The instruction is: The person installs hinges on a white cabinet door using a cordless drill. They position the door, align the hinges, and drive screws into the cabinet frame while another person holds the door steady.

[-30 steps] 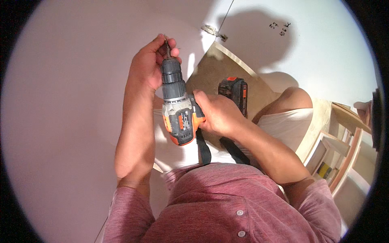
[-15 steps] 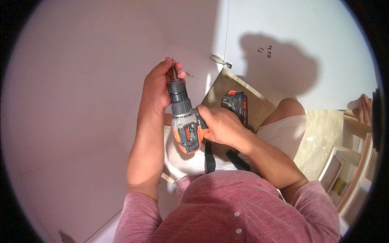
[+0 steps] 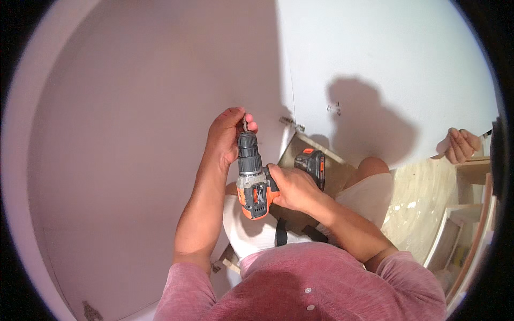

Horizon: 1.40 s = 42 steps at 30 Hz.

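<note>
A cordless drill [image 3: 254, 192] in grey, black and orange lies across my lap area, its black chuck pointing away from me. My right hand [image 3: 293, 188] is wrapped round its handle, and the battery [image 3: 312, 166] sticks out to the right beyond the fingers. A thin metal bit [image 3: 245, 124] stands out of the chuck. My left hand [image 3: 224, 138] is closed about that bit, thumb and fingertips pinching it near the tip, with the palm close beside the chuck.
Large pale boards [image 3: 150, 85] spread out ahead, with handwriting and a head-shaped shadow on the right one [image 3: 439, 69]. Another person's hand [image 3: 461, 145] rests at its right edge. Wooden shelf-like frames [image 3: 471, 214] stand at the right. A box-like piece [image 3: 321, 151] sits between my knees.
The view has shifted, so the drill and both hands appear lower and slightly further right. My grips stay the same. More of the other person's hand shows at the board's edge.
</note>
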### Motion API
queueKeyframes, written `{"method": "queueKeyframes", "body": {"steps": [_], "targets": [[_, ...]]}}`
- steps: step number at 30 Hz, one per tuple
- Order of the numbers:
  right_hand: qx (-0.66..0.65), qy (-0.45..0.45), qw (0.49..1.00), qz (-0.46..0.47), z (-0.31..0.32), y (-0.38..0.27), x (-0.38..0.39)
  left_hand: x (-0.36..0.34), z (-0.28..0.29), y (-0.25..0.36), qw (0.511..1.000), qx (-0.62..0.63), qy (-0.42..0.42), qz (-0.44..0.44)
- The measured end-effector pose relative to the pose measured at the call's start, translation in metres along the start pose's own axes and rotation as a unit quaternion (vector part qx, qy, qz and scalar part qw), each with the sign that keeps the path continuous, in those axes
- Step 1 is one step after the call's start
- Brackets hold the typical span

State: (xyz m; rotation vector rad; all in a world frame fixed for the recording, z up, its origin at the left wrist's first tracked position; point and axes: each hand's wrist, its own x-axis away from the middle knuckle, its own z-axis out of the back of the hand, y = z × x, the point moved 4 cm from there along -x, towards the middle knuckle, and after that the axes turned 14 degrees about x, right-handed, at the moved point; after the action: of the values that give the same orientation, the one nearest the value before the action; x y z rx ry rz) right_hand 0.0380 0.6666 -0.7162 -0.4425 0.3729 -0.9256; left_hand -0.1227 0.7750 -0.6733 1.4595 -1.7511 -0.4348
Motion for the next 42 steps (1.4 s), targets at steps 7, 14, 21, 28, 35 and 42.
{"method": "queueKeyframes", "body": {"steps": [7,14,21,28,35,42], "targets": [[0.009,0.005,0.999,-0.041,-0.012,-0.006,0.007,-0.001,-0.006,0.001,0.993,-0.085,-0.078,-0.026],[-0.01,0.103,0.994,-0.018,0.008,-0.019,-0.002,0.002,-0.043,0.025,0.958,-0.213,-0.138,-0.134],[-0.064,0.16,0.985,-0.023,0.064,-0.051,-0.011,0.021,-0.11,0.072,0.904,-0.34,-0.188,-0.177],[-0.092,0.159,0.982,-0.05,0.071,-0.046,-0.029,0.009,-0.126,0.085,0.877,-0.407,-0.178,-0.186],[-0.101,0.163,0.98,-0.048,0.071,-0.041,-0.034,0.001,-0.122,0.083,0.858,-0.459,-0.157,-0.169],[-0.108,0.157,0.98,-0.054,0.072,-0.044,-0.034,-0.008,-0.119,0.085,0.869,-0.447,-0.16,-0.137]]}}
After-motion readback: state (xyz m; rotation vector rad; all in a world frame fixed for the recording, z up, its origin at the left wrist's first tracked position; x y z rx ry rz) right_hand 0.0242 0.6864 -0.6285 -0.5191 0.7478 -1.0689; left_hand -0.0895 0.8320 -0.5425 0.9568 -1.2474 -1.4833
